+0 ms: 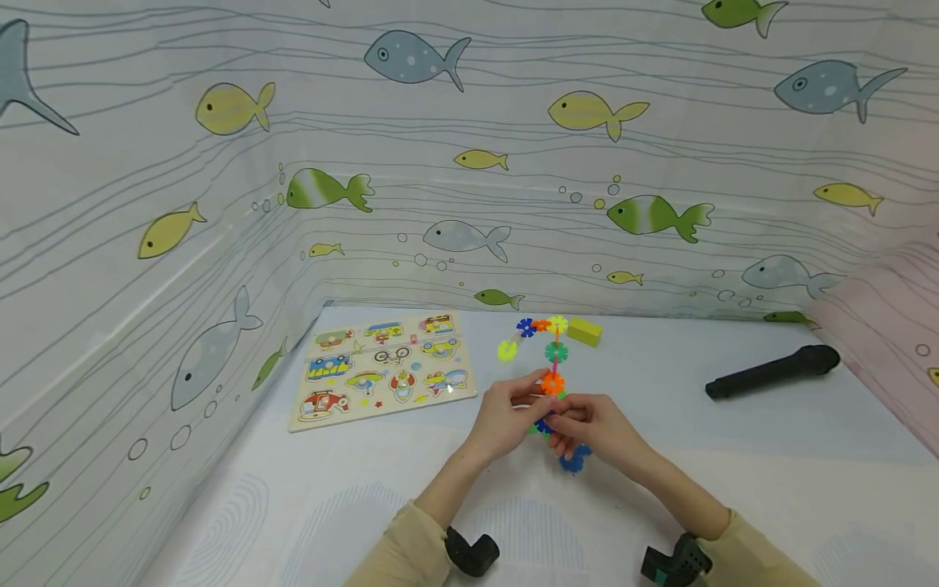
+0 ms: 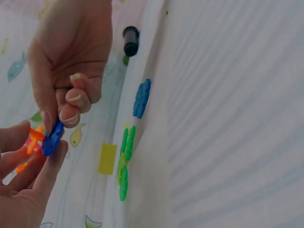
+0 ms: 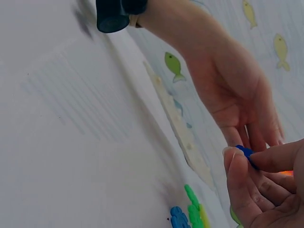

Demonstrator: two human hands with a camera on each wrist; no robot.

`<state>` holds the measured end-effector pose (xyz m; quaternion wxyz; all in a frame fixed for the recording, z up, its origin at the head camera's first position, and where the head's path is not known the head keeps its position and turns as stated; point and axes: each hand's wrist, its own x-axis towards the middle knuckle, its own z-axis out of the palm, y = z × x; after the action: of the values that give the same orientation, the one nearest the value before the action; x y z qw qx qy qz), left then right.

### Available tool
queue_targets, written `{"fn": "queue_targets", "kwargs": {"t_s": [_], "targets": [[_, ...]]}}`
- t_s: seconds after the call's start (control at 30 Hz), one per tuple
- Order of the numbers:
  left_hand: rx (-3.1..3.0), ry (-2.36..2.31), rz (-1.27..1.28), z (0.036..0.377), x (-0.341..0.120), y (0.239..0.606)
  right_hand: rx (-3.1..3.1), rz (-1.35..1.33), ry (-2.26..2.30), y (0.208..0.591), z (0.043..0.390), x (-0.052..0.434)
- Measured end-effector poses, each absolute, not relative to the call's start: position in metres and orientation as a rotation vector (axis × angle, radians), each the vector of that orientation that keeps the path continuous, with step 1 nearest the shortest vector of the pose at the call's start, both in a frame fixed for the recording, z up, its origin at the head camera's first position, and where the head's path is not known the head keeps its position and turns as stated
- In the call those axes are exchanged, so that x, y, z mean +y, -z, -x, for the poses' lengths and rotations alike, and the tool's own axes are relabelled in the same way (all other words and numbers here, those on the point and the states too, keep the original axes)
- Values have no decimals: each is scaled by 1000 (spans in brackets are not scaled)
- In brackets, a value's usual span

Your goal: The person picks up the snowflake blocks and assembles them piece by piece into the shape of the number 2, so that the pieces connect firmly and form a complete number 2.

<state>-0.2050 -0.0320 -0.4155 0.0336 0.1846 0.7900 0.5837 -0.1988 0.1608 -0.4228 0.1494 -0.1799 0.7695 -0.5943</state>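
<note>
A chain of notched plastic snowflake discs rises between the hands, including a green disc [image 1: 557, 352] and an orange disc [image 1: 553, 383]. My left hand [image 1: 506, 416] grips the chain's near end by the orange disc. Opposite it, my right hand [image 1: 597, 428] pinches a dark blue snowflake disc [image 2: 53, 137] between thumb and fingertips. Left fingertips also meet this blue disc in the left wrist view, and fingers cover much of it. Beneath the hands, loose blue discs [image 1: 572, 462] and green discs [image 2: 126, 149] lie on the table.
A wooden picture puzzle board [image 1: 385, 371] lies at the back left. Behind the chain sits a yellow block [image 1: 584, 332]. A black microphone-shaped object [image 1: 773, 372] rests on the right. Fish-printed sheeting [image 1: 440, 196] walls the table [image 1: 352, 473] at the back and sides.
</note>
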Motion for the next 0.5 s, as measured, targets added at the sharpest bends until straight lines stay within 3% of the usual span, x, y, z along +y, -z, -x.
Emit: {"fn": "queue_targets", "kwargs": {"t_s": [0.5], "targets": [[2458, -1804, -558, 203, -31, 414, 2149, 371, 1788, 421, 198, 159]]}}
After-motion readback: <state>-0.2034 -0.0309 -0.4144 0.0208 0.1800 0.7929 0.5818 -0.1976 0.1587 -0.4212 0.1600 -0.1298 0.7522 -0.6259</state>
